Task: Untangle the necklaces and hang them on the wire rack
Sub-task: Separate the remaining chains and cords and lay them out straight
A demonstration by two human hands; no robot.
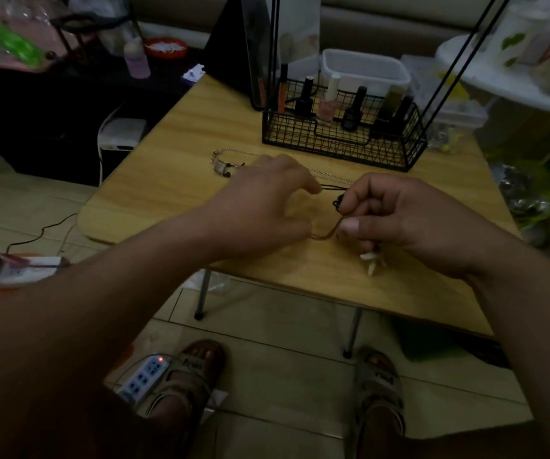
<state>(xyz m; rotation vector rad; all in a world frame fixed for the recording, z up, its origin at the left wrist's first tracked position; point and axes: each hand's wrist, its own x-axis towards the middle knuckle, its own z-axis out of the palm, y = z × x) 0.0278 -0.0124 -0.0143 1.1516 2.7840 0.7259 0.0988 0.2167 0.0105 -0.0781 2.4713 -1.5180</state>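
The right hand [396, 220] is pinching the black cord [338, 204], white shells [371, 260] dangling beneath; the left hand [267, 200] is gripping the brown cord [326, 234] alongside, silver chain [331, 176] lying beyond it.

Left hand [267, 207] motion-blurred, grip unclear; it covers the middle of the thin silver chain necklace [233, 152]. Right hand [399, 220] curled fingers hide where the black cord [336, 186] meets the brown cord [328, 233] they pinch. White pendant pieces [371, 260] blurred. Black wire rack [343, 140] uprights cut off at top edge.
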